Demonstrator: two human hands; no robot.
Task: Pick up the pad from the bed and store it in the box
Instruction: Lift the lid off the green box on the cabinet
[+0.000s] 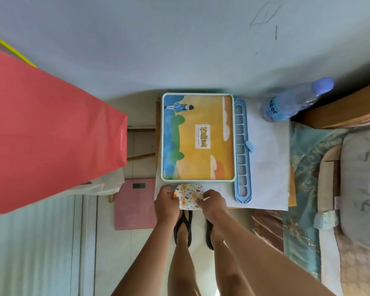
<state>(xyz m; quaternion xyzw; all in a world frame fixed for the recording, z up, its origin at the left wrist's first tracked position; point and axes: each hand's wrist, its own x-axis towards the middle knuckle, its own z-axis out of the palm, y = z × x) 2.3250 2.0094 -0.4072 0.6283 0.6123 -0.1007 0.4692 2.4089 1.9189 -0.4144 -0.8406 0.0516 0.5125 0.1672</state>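
The pad [188,196] is a small white packet with a flower print. I hold it between both hands just in front of the box's near edge. My left hand [166,201] grips its left side and my right hand [214,202] grips its right side. The box [198,137] is a flat tin with a mint rim and a yellow and blue picture lid, and the lid is on. It lies on a small table against the wall.
A blue slotted plastic rack [241,150] lies beside the box on white paper. A water bottle [295,101] lies at the far right. The bed [340,189] runs along the right. A red paper bag [47,133] stands left, with a pink scale [135,204] on the floor.
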